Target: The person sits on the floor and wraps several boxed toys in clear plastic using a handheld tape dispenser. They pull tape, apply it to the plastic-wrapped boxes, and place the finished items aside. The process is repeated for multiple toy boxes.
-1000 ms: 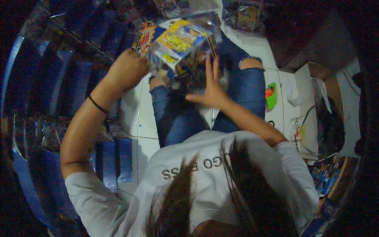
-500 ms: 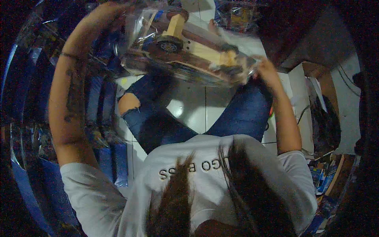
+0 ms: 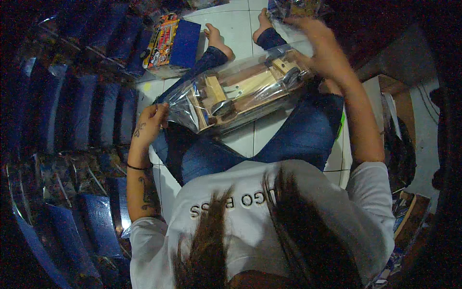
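A wooden toy truck (image 3: 255,85) lies upside down in a clear plastic bag (image 3: 185,108), tilted across my lap with its wheels and axle blocks showing. My left hand (image 3: 153,115) is closed on the gathered left end of the bag. At the other end, my right hand (image 3: 325,50) has its fingers stretched out beyond the bag and the thumb near the plastic. Motion smears that hand a little, and whether the thumb touches the bag cannot be made out.
A blue box (image 3: 185,43) with a colourful printed side stands by my left foot. Rows of plastic-wrapped blue packages (image 3: 82,106) fill the left side. Another wrapped item (image 3: 308,9) lies beyond my right foot. An open cardboard box (image 3: 397,96) with dark contents stands at the right.
The bagged truck has come lower and closer, and its tilt has reversed. My left hand has come down to the bag's left end. My right hand has moved up, its fingers now spread.
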Demonstrator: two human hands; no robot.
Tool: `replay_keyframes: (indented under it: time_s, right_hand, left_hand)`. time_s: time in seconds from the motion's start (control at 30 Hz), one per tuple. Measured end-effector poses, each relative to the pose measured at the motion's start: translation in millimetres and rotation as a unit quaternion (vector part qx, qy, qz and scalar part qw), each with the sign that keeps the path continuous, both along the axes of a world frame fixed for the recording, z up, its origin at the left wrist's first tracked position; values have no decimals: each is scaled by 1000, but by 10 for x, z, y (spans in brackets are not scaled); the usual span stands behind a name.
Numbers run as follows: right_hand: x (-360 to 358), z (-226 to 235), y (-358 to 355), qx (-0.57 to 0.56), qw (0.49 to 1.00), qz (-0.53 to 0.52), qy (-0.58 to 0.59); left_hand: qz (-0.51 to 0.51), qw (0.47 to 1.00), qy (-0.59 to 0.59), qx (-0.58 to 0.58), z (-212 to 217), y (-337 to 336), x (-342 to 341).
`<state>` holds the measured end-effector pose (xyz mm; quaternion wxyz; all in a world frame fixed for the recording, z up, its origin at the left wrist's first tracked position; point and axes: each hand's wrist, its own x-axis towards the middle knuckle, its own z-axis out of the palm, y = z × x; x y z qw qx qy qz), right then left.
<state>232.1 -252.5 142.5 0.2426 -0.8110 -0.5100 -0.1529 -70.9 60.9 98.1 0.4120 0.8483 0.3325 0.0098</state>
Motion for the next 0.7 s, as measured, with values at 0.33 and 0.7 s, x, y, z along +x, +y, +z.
replay_keyframes:
  time_s: [0.33,0.7]
  right_hand:
    - [-170,-649,532,-128,939,317,-48]
    - [-35,-880,967,-245,936,233,97]
  left_hand:
    - [-151,854,-234,439,175,-1083,931]
    - [-226,827,-161,488,-463,-1168,1417]
